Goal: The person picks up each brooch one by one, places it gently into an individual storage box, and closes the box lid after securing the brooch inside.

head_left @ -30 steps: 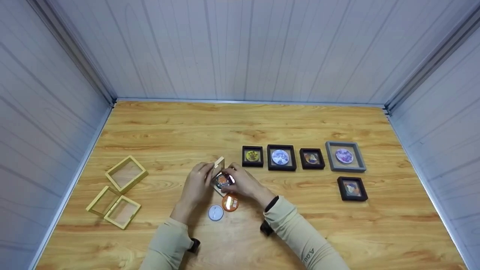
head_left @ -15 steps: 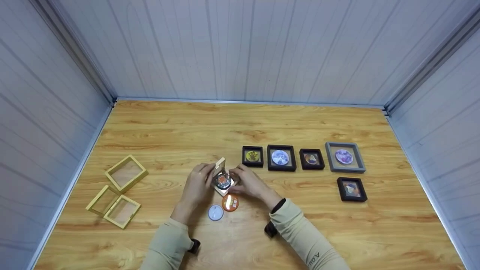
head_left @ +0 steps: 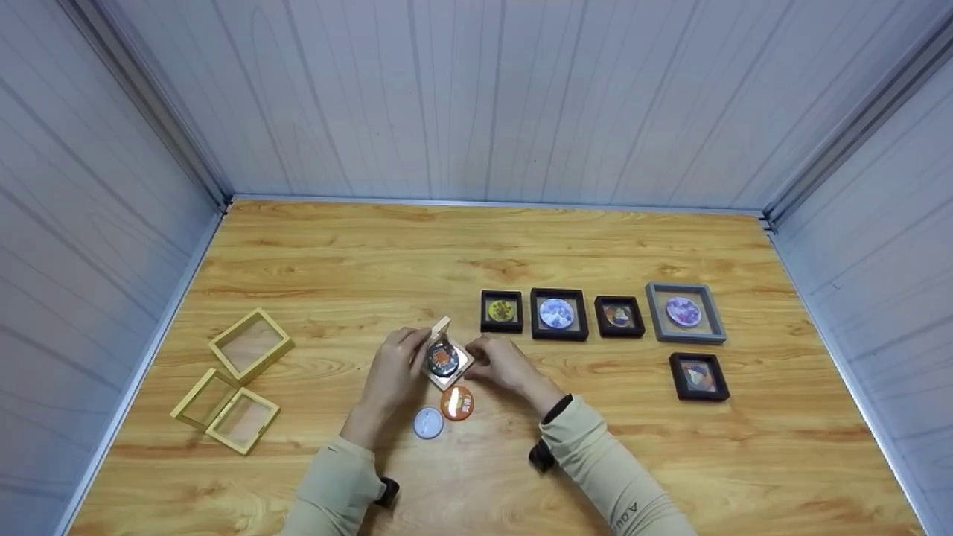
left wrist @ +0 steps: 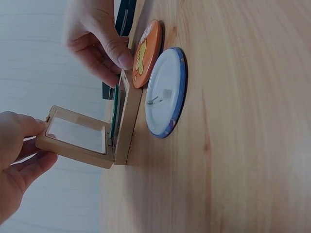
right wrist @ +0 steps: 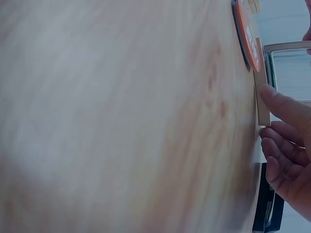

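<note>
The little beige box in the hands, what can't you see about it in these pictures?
- Head view: the picture on the round badge inside the hinged beige box is too small to read.
- Left wrist view: that badge shows edge-on, behind the box's rim.
- Right wrist view: blurred wooden table fills it; the right edge cuts off the box.

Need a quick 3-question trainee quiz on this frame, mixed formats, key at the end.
1. True or false: the lid of the tan frame case between the hands is raised.
2. Which badge lies face down on the table? A) orange badge B) white badge C) both
3. Fill in: the left hand holds the case's ____, while the right hand touches its base.

Key:
1. True; the left wrist view shows it standing open.
2. B; its pin back shows.
3. lid
</note>
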### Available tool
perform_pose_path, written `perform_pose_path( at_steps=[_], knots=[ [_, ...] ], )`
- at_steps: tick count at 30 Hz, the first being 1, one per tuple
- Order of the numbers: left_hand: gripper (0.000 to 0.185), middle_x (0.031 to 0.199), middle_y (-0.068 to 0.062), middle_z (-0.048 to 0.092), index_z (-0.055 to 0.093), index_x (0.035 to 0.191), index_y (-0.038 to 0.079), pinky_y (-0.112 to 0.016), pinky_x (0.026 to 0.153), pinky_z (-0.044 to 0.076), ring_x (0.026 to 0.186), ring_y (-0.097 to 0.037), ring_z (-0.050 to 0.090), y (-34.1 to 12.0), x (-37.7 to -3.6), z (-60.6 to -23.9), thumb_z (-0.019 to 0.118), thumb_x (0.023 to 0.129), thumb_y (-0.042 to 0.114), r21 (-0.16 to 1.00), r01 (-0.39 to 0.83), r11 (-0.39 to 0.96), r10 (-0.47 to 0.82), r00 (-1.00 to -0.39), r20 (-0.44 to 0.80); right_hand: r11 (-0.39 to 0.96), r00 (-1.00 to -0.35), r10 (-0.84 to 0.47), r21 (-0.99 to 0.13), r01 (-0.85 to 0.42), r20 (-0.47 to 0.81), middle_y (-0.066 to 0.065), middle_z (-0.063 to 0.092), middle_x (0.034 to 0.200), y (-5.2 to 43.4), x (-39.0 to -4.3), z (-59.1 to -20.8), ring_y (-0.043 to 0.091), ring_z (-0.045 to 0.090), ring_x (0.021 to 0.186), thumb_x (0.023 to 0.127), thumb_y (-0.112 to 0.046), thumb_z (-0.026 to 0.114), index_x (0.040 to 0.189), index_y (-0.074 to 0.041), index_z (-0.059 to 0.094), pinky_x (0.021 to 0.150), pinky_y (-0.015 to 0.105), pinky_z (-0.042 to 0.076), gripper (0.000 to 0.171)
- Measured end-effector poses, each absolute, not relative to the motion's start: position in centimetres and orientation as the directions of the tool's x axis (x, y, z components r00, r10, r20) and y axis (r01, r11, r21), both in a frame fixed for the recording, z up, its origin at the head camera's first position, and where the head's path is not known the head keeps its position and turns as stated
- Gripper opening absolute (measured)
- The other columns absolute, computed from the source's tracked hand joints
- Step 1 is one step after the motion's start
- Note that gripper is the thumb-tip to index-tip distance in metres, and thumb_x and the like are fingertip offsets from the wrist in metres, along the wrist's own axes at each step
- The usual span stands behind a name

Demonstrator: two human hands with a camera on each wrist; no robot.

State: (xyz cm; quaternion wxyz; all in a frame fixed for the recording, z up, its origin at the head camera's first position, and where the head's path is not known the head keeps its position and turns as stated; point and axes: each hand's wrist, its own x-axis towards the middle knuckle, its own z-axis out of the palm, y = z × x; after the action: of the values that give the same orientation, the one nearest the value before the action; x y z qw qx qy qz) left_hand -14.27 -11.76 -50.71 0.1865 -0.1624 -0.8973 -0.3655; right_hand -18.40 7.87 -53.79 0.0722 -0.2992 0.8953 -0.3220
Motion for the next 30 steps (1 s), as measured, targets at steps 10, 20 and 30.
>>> perform_pose_path(
  at_steps=[10,20,30],
  knots=[
    [0.018,0.082,-0.008,0.059,0.064,0.096,-0.003,-0.032,0.070,0.049,0.077,-0.021,0.056,-11.3,-13.9,-50.9,0.062,0.078,-0.002,0.559,0.477,0.678,0.196,-0.850,0.488,0.573,-0.799,-0.585,-0.628,-0.528,0.138,0.005,0.059,0.073,8.0,-18.8,-54.1,0.014,0.054,0.067,0.073,-0.014,0.071,0.084,-0.002,0.067,0.061,0.022,0.045,0.017],
    [0.018,0.084,-0.007,0.058,0.065,0.094,-0.001,-0.029,0.064,0.049,0.074,-0.018,0.055,-10.3,-13.2,-51.4,0.066,0.077,0.002,0.525,0.512,0.680,0.267,-0.839,0.474,0.570,-0.803,-0.578,-0.633,-0.524,0.144,0.004,0.060,0.072,8.0,-19.0,-54.4,0.011,0.053,0.064,0.073,-0.014,0.071,0.083,-0.002,0.067,0.058,0.019,0.044,0.016],
    [0.016,0.085,-0.008,0.059,0.065,0.089,0.000,-0.033,0.069,0.049,0.079,-0.022,0.058,-9.5,-12.8,-52.4,0.068,0.073,0.001,0.498,0.530,0.687,0.321,-0.836,0.446,0.595,-0.820,-0.562,-0.636,-0.492,0.109,0.003,0.058,0.071,7.9,-19.0,-54.4,0.011,0.053,0.063,0.074,-0.015,0.071,0.080,-0.004,0.065,0.057,0.019,0.044,0.013]
  ],
)
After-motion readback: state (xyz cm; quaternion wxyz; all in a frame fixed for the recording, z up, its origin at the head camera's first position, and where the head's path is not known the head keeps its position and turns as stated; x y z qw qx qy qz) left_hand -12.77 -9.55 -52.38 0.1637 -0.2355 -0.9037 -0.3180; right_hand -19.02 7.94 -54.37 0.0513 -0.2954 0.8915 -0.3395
